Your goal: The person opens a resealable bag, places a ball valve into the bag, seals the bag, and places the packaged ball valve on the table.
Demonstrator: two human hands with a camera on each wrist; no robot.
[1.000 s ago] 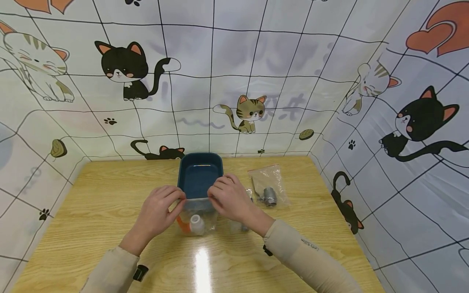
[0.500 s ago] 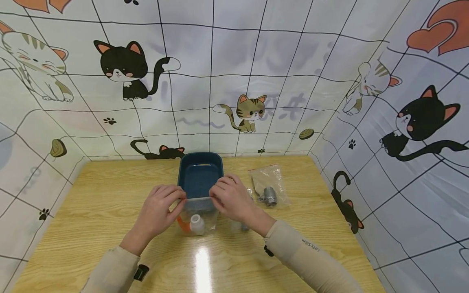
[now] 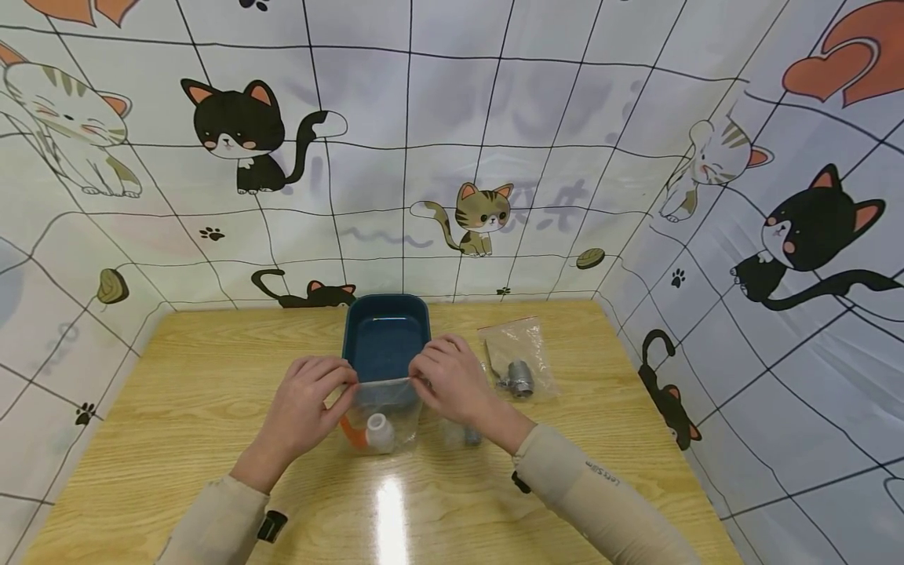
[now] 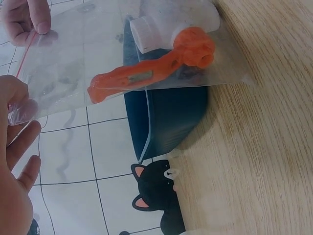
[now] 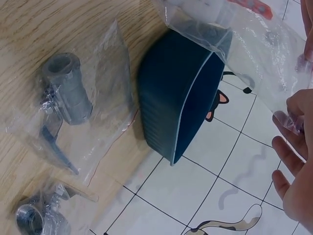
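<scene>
My left hand [image 3: 307, 402] and right hand [image 3: 453, 380] pinch the top edge of a clear zip bag [image 3: 404, 404] near its two ends, with the edge stretched between them. Inside lies a white plastic valve [image 3: 380, 433] with an orange handle [image 4: 142, 74]. The left wrist view shows the bag's red seal line running between the fingers of both hands. In the right wrist view, my right thumb and index finger press together on the bag's corner, the other fingers apart from it. A dark blue bin [image 3: 387, 345] stands right behind the bag.
To the bin's right lies a bagged metal valve [image 3: 520, 378] with a threaded opening. Another bag with a grey fitting [image 5: 68, 93] lies closer, partly under my right wrist in the head view. A cat-print sheet [image 3: 367, 180] encloses the wooden table [image 3: 233, 345].
My right hand has slid slightly to the right along the bag's top edge, widening the span between the hands. My left hand and the bin have stayed in place.
</scene>
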